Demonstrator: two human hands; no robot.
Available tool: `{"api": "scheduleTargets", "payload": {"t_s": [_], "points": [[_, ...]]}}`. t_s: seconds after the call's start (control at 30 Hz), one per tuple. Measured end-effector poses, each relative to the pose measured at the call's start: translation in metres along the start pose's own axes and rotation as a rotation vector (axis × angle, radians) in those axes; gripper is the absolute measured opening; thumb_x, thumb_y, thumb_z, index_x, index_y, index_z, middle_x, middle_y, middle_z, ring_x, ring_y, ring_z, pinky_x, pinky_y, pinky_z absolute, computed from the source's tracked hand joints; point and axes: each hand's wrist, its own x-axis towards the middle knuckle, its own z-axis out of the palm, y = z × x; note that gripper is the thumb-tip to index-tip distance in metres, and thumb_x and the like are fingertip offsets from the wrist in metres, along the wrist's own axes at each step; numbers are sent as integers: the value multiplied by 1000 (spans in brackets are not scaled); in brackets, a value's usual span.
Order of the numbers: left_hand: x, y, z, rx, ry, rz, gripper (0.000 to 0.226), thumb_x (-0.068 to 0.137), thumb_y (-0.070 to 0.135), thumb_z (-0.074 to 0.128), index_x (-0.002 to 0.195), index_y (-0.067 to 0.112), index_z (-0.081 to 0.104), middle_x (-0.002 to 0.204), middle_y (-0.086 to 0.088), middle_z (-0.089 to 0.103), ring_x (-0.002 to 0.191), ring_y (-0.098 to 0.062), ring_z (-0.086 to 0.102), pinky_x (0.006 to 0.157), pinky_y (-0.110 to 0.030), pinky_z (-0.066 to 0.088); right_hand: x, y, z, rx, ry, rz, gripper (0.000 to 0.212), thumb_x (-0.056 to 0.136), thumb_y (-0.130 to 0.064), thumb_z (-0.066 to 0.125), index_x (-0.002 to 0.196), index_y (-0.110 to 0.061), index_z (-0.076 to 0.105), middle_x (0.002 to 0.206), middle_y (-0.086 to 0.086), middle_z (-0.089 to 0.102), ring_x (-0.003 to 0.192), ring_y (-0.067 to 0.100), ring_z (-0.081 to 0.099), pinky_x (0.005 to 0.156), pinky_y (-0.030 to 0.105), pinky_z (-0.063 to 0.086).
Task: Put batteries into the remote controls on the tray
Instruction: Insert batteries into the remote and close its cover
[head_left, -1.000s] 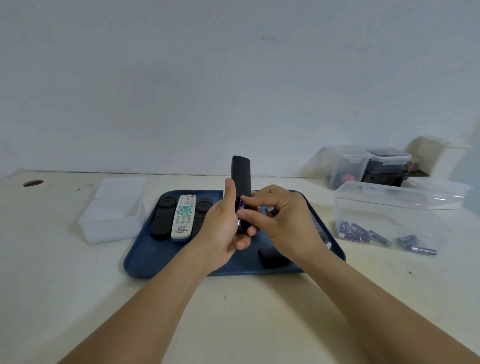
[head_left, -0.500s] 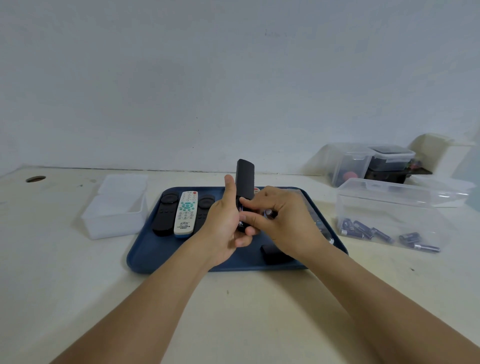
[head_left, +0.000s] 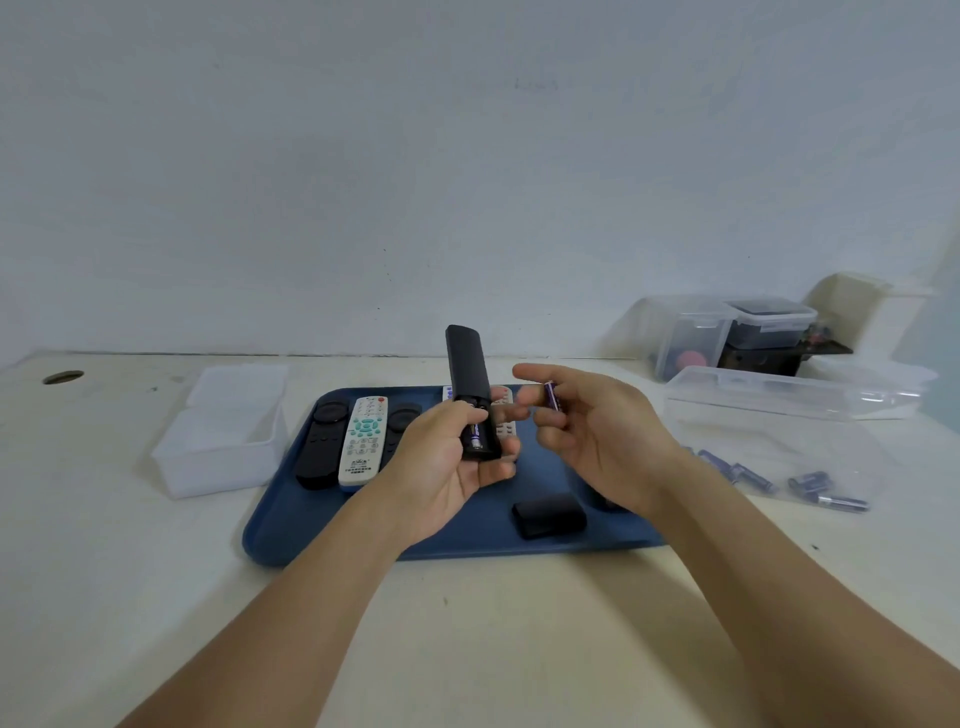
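Batteries are going in one at a time; my left hand (head_left: 457, 462) is gripping the black remote (head_left: 470, 395) upright above the blue tray (head_left: 291, 525), one cell (head_left: 475, 436) already sitting in its open bay; my right hand (head_left: 587, 431) is pinching the second battery (head_left: 551, 397) just beside it (polarity unreadable); next I am judging it needs turning and pressing into the free slot; open air is lying between my hands; the cover (head_left: 549, 515) is waiting on the tray below.

An empty translucent box (head_left: 221, 441) is seen on the pale table (head_left: 467, 623); lidded containers (head_left: 727, 332) are stacked far right by the wall.
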Motion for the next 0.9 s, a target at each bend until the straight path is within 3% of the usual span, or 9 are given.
{"api": "scheduleTargets", "payload": {"t_s": [0.07, 0.13, 0.2, 0.23, 0.33, 0.47, 0.63, 0.73, 0.9], "points": [[-1, 0, -3, -28, -35, 29, 29, 106, 2, 36, 129, -6, 52, 101, -18, 74, 80, -27, 73, 65, -36, 62, -1, -1, -6, -44, -55, -40, 37, 101, 6, 34, 131, 4, 55, 92, 11, 71, 67, 13, 56, 57, 21, 47], [0, 0, -5, -62, -50, 58, 28, 107, 2, 37, 131, -3, 52, 115, -20, 71, 97, -32, 74, 77, -43, 63, 0, -2, -12, -97, -99, -111, 35, 102, 6, 41, 134, -1, 53, 109, 14, 73, 88, 19, 70, 76, 25, 59], [3, 0, -8, -49, -44, 91, 30, 107, 4, 39, 134, 3, 53, 125, -20, 68, 109, -34, 71, 86, -45, 61, 0, -3, -16, -127, -101, -176, 37, 98, 5, 52, 133, -5, 54, 118, 16, 71, 107, 27, 70, 92, 33, 58], [4, 0, -9, -27, -43, 108, 31, 107, 6, 39, 136, 7, 53, 126, -19, 69, 112, -34, 69, 89, -46, 60, -1, -4, -16, -138, -98, -192, 38, 95, 4, 57, 132, -5, 55, 118, 17, 71, 110, 29, 70, 93, 35, 58], [5, -2, -9, 39, -62, 139, 33, 108, 7, 40, 138, 15, 52, 125, -17, 70, 116, -29, 67, 99, -48, 54, -5, -4, -12, -228, -80, -201, 36, 88, 1, 68, 123, -3, 61, 108, 19, 75, 100, 30, 73, 75, 28, 61], [5, -5, -6, 47, -85, 138, 37, 107, 4, 40, 140, 18, 51, 115, -11, 73, 105, -26, 67, 105, -48, 49, -9, -2, -2, -386, 35, -236, 18, 80, 0, 77, 93, 0, 65, 83, 12, 78, 76, 24, 76, 58, 23, 58], [5, -6, -2, 3, -135, 133, 38, 108, 3, 36, 141, 17, 48, 122, -13, 71, 116, -29, 66, 94, -44, 55, -13, 13, 11, -473, 18, -369, 6, 82, 5, 76, 81, -1, 76, 74, 7, 76, 63, 20, 70, 61, 28, 61], [4, -7, -1, -55, -152, 132, 36, 108, 6, 36, 140, 14, 49, 108, -9, 74, 104, -25, 70, 81, -39, 59, -13, 23, 16, -606, 85, -542, 13, 82, 1, 78, 80, -12, 79, 76, 2, 77, 60, 14, 68, 57, 25, 56], [6, -8, 0, -211, -133, 65, 34, 107, 10, 38, 139, 7, 51, 110, -16, 68, 107, -30, 67, 95, -42, 57, -6, 36, 14, -892, 213, -888, 11, 77, -4, 83, 83, -13, 81, 83, -2, 74, 76, 10, 69, 69, 25, 56]]}}
